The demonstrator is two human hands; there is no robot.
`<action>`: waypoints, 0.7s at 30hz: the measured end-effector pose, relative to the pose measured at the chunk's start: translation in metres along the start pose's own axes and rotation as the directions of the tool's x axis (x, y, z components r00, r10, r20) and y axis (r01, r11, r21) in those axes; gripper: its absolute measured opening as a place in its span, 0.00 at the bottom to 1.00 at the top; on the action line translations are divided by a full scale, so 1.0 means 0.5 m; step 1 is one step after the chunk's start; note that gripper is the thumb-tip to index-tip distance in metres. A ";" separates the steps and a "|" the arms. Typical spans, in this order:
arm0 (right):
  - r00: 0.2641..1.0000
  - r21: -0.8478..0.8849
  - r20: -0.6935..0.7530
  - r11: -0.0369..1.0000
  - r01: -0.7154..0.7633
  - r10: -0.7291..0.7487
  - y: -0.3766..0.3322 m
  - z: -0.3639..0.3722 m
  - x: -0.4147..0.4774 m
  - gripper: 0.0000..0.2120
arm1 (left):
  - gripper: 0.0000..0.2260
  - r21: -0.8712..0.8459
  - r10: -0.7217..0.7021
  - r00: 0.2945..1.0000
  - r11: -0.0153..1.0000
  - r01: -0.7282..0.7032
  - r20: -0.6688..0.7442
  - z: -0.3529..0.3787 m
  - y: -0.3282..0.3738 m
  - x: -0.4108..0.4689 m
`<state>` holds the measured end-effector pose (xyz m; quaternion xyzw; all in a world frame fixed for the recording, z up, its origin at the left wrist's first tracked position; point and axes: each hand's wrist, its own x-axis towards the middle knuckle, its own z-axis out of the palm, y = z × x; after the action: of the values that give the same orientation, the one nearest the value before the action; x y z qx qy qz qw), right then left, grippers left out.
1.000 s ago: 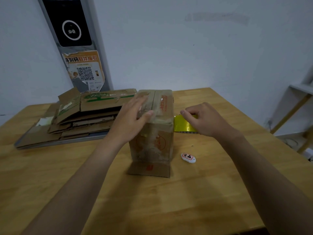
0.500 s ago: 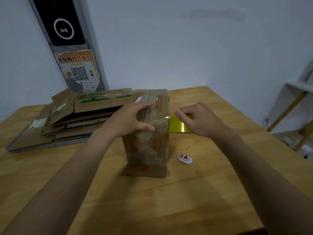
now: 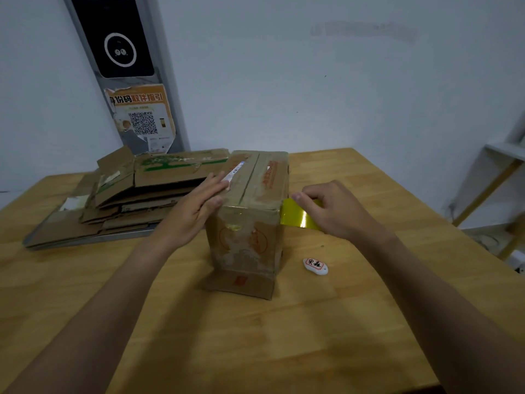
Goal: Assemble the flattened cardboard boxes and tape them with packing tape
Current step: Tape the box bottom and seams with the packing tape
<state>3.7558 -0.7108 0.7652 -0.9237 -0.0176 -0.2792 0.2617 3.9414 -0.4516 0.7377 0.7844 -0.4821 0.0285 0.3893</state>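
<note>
Left hand [image 3: 196, 211]: fingers straight and together, pressed flat along the top-left edge of the upright box [image 3: 250, 243], thumb at the near top corner. A second ago this hand lay over the top near the front edge; it has slid off to the left, so the centre seam on top is uncovered. Right hand [image 3: 335, 211]: fingers curled, clamped on the yellow tape [image 3: 295, 216]. I can't tell whether a roll sits under the palm. The strip now meets the box's top right edge, where earlier it sat just beside it.

My read: the top flaps are folded shut and the tape is about to be drawn across the top, so this box is near sealing. The bottom flap at the front still sticks out on the table [image 3: 284, 336].

Further out: a stack of flattened boxes [image 3: 142, 194] sits just left of the box, untouched. A small white tag [image 3: 315, 265] lies near its right front corner.
</note>
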 end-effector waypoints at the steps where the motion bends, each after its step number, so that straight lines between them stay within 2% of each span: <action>1: 1.000 0.010 0.015 1.000 -0.005 0.004 -0.012 0.008 -0.001 0.24 | 0.21 0.049 0.005 1.000 0.999 -0.005 -0.009 -0.012 -0.001 -0.007; 4: 1.000 0.045 0.020 0.999 -0.009 0.009 -0.064 0.051 -0.003 0.24 | 0.22 0.222 0.143 0.989 0.966 -0.131 -0.038 -0.032 0.014 -0.026; 6: 1.000 0.092 -0.008 0.996 0.020 -0.020 -0.104 0.086 0.004 0.24 | 0.23 0.264 0.188 0.982 0.946 -0.187 0.020 -0.025 0.045 -0.031; 8: 0.999 0.134 0.005 0.990 0.034 -0.035 -0.129 0.103 0.009 0.22 | 0.22 0.327 0.141 0.989 0.933 -0.149 0.049 -0.010 0.067 -0.038; 12: 0.980 0.365 0.197 0.930 -0.042 -0.033 -0.120 0.093 -0.018 0.08 | 0.26 0.390 0.028 1.000 0.920 -0.028 0.005 -0.001 0.084 -0.047; 14: 0.984 0.426 0.175 0.901 -0.082 0.007 -0.112 0.093 -0.034 0.11 | 0.26 0.418 0.027 1.000 0.908 -0.023 -0.003 0.005 0.089 -0.046; 17: 0.992 0.425 0.110 0.900 -0.097 0.056 -0.120 0.102 -0.036 0.19 | 0.25 0.455 0.015 1.000 0.890 -0.022 0.020 0.006 0.087 -0.044; 21: 0.991 0.271 0.107 0.957 -0.104 0.078 -0.121 0.092 -0.036 0.23 | 0.26 0.477 0.025 1.000 0.878 -0.031 0.019 0.002 0.083 -0.047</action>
<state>3.7531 -0.6338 0.7520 -0.8903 -0.0262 -0.2176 0.3991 3.8962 -0.4446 0.7512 0.8493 -0.4738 0.1471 0.1805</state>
